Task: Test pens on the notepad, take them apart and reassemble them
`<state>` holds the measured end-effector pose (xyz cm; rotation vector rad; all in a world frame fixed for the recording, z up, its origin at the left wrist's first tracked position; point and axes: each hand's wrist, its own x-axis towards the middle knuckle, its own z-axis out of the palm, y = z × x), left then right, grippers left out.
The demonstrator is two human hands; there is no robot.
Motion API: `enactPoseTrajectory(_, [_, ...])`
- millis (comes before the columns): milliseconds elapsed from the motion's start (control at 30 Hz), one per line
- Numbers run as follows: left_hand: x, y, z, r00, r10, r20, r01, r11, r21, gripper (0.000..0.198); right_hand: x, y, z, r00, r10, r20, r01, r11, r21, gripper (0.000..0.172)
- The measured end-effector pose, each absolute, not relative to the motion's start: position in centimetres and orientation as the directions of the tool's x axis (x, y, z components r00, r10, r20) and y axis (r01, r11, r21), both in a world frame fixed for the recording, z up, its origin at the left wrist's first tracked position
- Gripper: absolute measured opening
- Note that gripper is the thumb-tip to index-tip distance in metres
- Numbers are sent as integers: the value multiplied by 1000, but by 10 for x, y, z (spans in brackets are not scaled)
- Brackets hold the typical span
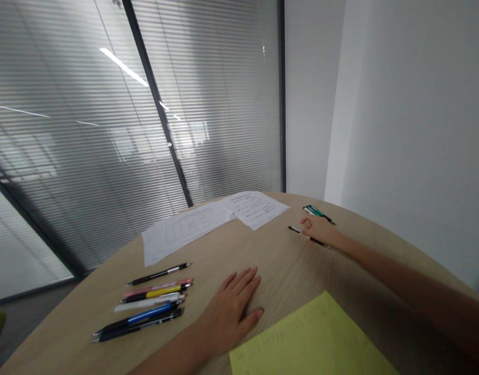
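Observation:
My left hand point(235, 307) lies flat on the table, palm down, with fingers stretched and the thumb spread. It holds nothing; the near corner of a yellow-green sheet point(310, 341) is just beside it. Farther off to the right, my right hand point(316, 229) has its fingers curled onto a slim black-and-white pen point(320, 242) that lies across the tabletop. Just behind that hand are green and white pens point(316, 210). To the left of my left hand is a group of pens, among them a yellow-and-black one point(157, 293), a white one point(148, 302) and a blue one point(149, 313).
Printed papers point(188, 229) lie along the far edge of the round wooden table point(270, 260), with another printed sheet point(259, 208) overlapping them. Apart from the group's other pens is a black pen point(157, 274). Glass panels with blinds point(224, 104) and a white wall point(411, 114) stand behind.

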<state>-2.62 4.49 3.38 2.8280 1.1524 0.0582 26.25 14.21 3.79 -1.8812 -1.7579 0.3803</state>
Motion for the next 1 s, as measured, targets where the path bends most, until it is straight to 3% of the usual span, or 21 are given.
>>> enactPoseTrajectory(233, [-29, 47, 29, 725, 688, 24, 683, -723, 101, 53, 259, 144, 26, 86, 970, 228, 934, 1, -357, 24])
enactPoseTrajectory(467, [-29, 48, 28, 729, 684, 31, 678, -727, 106, 52, 257, 140, 29, 72, 974, 214, 963, -12, -268, 21])
enactPoseTrajectory(633, [-27, 47, 29, 716, 697, 35, 691, -715, 105, 52, 264, 131, 55, 97, 995, 24, 984, -92, -154, 39])
enactPoseTrajectory(767, [-28, 46, 28, 717, 696, 35, 691, -716, 98, 52, 276, 120, 60, 8, 980, -200, 985, -43, -168, 41])
enactPoseTrajectory(1000, [-27, 47, 27, 713, 699, 59, 691, -714, 112, 51, 285, 96, 31, -66, 996, -65, 978, 52, -204, 29])
